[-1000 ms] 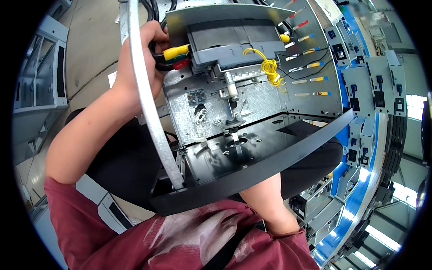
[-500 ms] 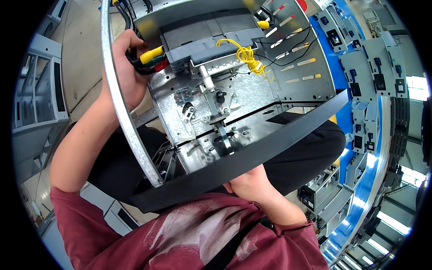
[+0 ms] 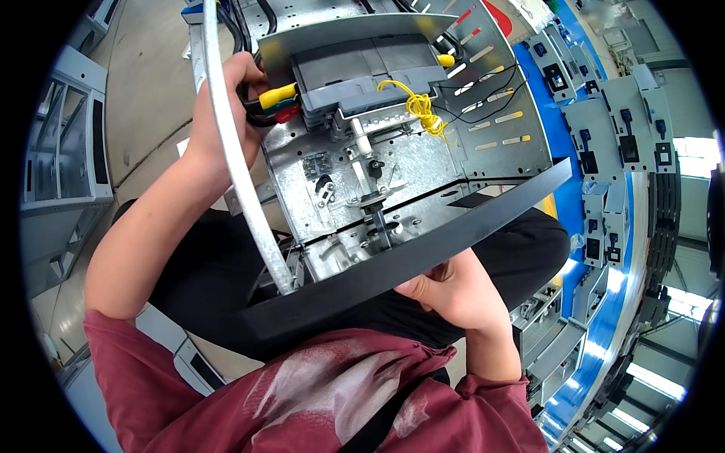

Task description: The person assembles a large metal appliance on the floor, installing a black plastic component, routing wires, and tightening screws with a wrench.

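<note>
Left hand [image 3: 219, 113] gripping metal chassis [image 3: 393, 181] rim, right hand [image 3: 453, 291] clasping its dark front bar [image 3: 423, 253], yellow wire bundle [image 3: 419, 106] on top

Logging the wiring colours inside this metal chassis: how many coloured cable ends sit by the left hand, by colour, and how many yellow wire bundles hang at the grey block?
Yellow cable end by the left hand: 1
Red cable end: 1
Green cable end, only partly visible: 1
Yellow wire bundle at the grey block: 1
Total: 4
</note>
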Motion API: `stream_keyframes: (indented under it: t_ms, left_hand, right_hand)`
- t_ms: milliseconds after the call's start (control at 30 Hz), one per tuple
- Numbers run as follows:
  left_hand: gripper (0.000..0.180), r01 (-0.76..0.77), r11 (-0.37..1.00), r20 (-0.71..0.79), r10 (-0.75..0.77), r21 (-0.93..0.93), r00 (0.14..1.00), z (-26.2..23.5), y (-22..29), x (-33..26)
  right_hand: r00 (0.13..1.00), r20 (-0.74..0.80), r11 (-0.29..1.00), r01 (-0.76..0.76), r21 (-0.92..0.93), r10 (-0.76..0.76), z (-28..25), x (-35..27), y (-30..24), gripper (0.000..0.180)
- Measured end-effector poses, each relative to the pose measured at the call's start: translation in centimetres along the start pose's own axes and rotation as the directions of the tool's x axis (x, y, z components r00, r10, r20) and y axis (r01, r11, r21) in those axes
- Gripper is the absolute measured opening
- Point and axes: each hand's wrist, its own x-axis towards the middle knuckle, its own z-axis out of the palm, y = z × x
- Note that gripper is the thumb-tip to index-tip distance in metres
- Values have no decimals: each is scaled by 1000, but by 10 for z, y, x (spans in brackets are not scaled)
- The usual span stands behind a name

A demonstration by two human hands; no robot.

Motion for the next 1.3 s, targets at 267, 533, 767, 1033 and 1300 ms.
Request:
stream_keyframes:
  t_ms: [267, 533, 767, 1033, 1300]
  left_hand:
    - [14, 44, 998, 150, -38, -40, 988, -21, -7, 13]
    - [16, -72, 987, 100, 58, 143, 993, -14, -1, 6]
    - [50, -522, 585, 225, 505, 621, 833, -33, -4, 15]
    - [57, -491, 738, 385, 332, 462, 861, -31, -6, 6]
    - [85, -491, 764, 226, 437, 418, 871, -34, -39, 0]
  right_hand:
    - [913, -235, 744, 101, -660, -332, 39, -14, -28, 40]
    - [992, -44, 587, 32, -809, -114, 0, -36, -83, 57]
    - [759, 308, 477, 615, -628, -574, -97, -42, -157, 45]
    - [554, 519, -26, 667, -744, -651, -114, 122, -220, 39]
    - [604, 562, -104, 624, -775, -564, -95, 153, -201, 12]
